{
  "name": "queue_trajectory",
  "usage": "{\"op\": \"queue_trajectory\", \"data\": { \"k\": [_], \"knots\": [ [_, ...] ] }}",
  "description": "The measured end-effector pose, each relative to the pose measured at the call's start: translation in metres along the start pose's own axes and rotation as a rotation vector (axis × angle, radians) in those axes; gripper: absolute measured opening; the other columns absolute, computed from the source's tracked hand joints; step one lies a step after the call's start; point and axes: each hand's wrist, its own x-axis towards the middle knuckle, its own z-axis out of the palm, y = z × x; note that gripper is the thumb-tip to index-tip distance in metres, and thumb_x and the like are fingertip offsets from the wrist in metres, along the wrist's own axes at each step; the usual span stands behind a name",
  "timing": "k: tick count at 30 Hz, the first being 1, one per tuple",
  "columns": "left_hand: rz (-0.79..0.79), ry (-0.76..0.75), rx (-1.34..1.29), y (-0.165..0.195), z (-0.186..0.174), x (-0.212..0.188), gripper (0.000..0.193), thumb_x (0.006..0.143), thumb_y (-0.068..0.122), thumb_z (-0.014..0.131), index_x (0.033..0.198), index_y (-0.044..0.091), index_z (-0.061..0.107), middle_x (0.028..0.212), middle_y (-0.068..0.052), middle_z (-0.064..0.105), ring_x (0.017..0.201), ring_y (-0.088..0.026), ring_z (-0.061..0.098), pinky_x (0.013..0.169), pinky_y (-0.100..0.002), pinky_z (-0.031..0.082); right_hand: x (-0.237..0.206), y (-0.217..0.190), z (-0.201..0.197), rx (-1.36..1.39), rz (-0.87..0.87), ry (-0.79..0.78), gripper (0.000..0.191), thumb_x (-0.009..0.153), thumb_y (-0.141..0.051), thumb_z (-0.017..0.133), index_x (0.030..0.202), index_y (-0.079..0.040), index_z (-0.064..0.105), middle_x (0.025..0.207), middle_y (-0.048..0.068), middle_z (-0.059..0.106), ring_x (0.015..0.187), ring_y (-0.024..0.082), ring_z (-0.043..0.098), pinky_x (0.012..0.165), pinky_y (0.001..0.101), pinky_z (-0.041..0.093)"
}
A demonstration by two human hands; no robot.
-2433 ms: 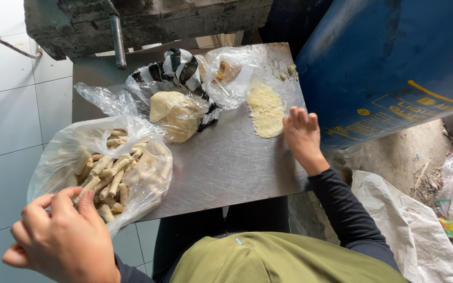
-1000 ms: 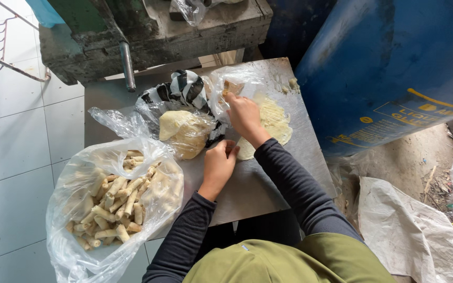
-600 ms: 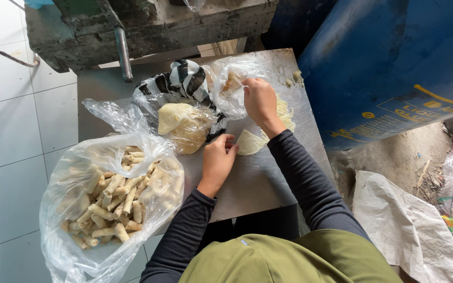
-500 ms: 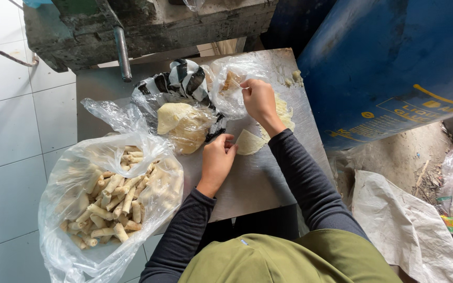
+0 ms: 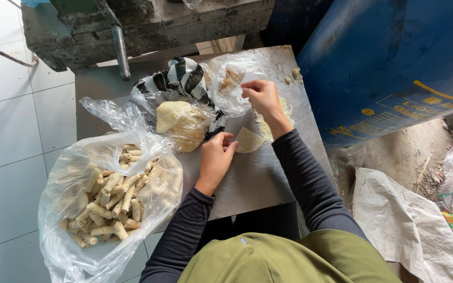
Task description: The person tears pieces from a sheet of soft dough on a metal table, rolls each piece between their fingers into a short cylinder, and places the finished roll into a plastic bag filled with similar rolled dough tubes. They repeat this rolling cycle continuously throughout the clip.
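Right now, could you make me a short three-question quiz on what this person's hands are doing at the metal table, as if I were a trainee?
1. True or false: the left hand rests its fingertips on a pale folded wrapper on the metal table.
2. Where is the right hand?
A. inside the big bag of rolls
B. at the mouth of the small clear bag
C. on the blue drum
3. Fill in: the finished rolls lie in a large clear ____ at the table's left edge.

Key: 1 true; 2 B; 3 bag.
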Motion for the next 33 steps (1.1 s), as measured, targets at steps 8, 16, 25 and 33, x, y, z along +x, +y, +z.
{"op": "queue_trajectory", "data": {
  "k": [8, 16, 25, 33],
  "knots": [
    [-0.032, -0.018, -0.019, -0.005, -0.002, 0.001, 0.028, 0.085, 0.008, 0.075, 0.111, -0.001, 0.071, 0.086, -0.009, 0.078, 0.072, -0.012, 0.076, 0.067, -0.025, 0.059, -0.076, 0.012, -0.073, 0.244, 0.077, -0.146, 0.024, 0.094, -0.004, 0.068, 0.116, 0.005, 0.074, 0.089, 0.011, 0.074, 0.065, 0.008, 0.058, 0.057, 0.0216, 0.046],
    [-0.068, -0.015, -0.103, -0.016, -0.011, 0.008, 0.028, 0.084, 0.01, 0.076, 0.11, 0.001, 0.072, 0.09, -0.008, 0.079, 0.074, -0.01, 0.074, 0.069, -0.025, 0.06, -0.132, 0.042, -0.1, 0.13, 0.224, -0.295, 0.022, 0.091, -0.006, 0.069, 0.111, 0.001, 0.078, 0.085, 0.008, 0.074, 0.064, 0.005, 0.056, 0.057, 0.0214, 0.046],
    [-0.086, -0.034, -0.106, -0.021, -0.012, 0.012, 0.023, 0.084, 0.01, 0.077, 0.105, 0.002, 0.075, 0.085, -0.006, 0.078, 0.075, -0.01, 0.074, 0.07, -0.025, 0.06, -0.143, 0.048, -0.084, -0.42, -0.242, -0.219, 0.017, 0.095, -0.007, 0.069, 0.11, -0.008, 0.077, 0.091, 0.002, 0.071, 0.074, 0.011, 0.065, 0.064, 0.0259, 0.053],
    [-0.106, -0.059, -0.157, -0.021, -0.014, 0.013, 0.026, 0.084, 0.009, 0.076, 0.108, 0.001, 0.073, 0.087, -0.005, 0.078, 0.076, -0.009, 0.074, 0.071, -0.025, 0.06, -0.154, 0.037, -0.09, -1.044, -1.028, -0.141, 0.043, 0.085, -0.001, 0.07, 0.127, -0.012, 0.072, 0.099, 0.003, 0.068, 0.09, 0.019, 0.066, 0.076, 0.0314, 0.058]
  ]
}}
